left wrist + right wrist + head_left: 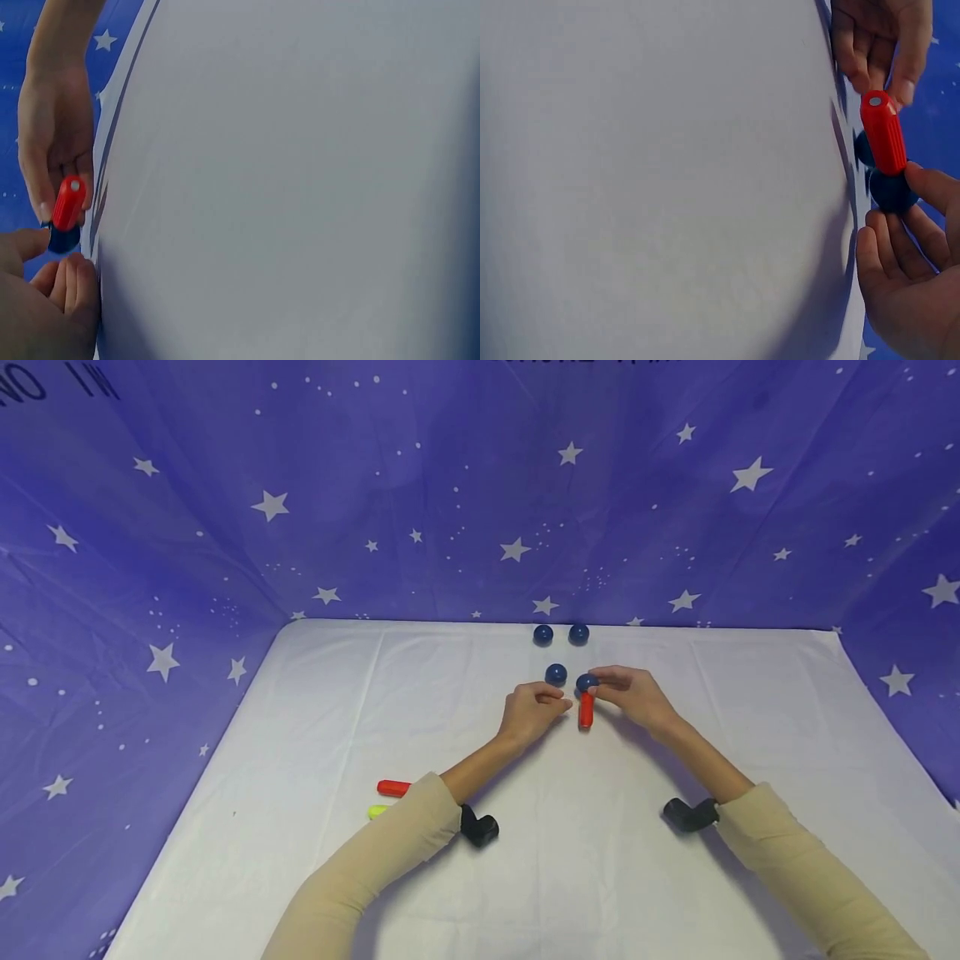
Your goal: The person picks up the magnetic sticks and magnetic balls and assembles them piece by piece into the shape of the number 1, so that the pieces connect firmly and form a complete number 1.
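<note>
Glossy blue ball point(586, 681), ridged plastic-looking red rod point(586, 712)

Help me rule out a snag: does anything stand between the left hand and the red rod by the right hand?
Nothing visible does: in the head view, only white tablecloth shows between left hand and red rod; the blue ball is at its far end.

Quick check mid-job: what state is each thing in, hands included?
Left hand: holding nothing.
Right hand: pinching a blue ball.
Upper red stick: one end against that ball.
Two rear blue balls: on the cloth, apart.
Nearer blue ball: on the cloth, unheld.
Lower red stick: lying, partly hidden by sleeve.
Yellow stick: lying, partly hidden by sleeve.
</note>
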`<act>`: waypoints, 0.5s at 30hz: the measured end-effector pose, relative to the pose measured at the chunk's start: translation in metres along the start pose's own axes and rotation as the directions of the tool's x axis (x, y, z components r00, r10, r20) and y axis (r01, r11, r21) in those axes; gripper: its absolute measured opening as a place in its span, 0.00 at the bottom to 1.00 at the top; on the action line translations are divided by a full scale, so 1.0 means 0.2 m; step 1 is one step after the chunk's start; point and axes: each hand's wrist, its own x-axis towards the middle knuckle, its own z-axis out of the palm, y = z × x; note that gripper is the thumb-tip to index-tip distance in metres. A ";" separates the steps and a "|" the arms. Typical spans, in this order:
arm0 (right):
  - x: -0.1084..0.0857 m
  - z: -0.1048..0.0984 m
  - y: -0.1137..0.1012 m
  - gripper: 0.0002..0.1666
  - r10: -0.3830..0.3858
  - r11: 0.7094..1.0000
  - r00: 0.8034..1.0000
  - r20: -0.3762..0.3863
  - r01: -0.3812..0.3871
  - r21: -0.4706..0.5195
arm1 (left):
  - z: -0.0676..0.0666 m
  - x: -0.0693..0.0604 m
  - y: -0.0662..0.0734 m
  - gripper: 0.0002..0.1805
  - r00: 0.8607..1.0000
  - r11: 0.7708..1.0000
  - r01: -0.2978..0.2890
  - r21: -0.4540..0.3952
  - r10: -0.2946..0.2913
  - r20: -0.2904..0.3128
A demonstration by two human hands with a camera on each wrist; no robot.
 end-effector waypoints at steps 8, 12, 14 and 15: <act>0.02 -0.08 0.02 0.28 0.023 1.000 1.000 0.003 -0.023 0.000 | -0.05 0.05 -0.02 0.12 0.995 0.999 -0.002 -0.038 -0.001 -0.103; 0.03 -0.12 0.03 0.29 0.036 0.999 0.999 0.000 -0.036 0.003 | -0.06 0.08 -0.03 0.14 0.994 1.000 -0.001 -0.026 -0.002 -0.112; 0.04 -0.14 0.03 0.29 0.043 0.999 0.999 -0.002 -0.043 0.008 | -0.06 0.09 -0.04 0.15 0.994 1.000 -0.002 -0.013 0.000 -0.111; 0.04 -0.15 0.04 0.29 0.049 0.999 0.999 -0.004 -0.049 0.006 | -0.06 0.10 -0.04 0.15 0.994 1.000 -0.001 -0.007 0.001 -0.112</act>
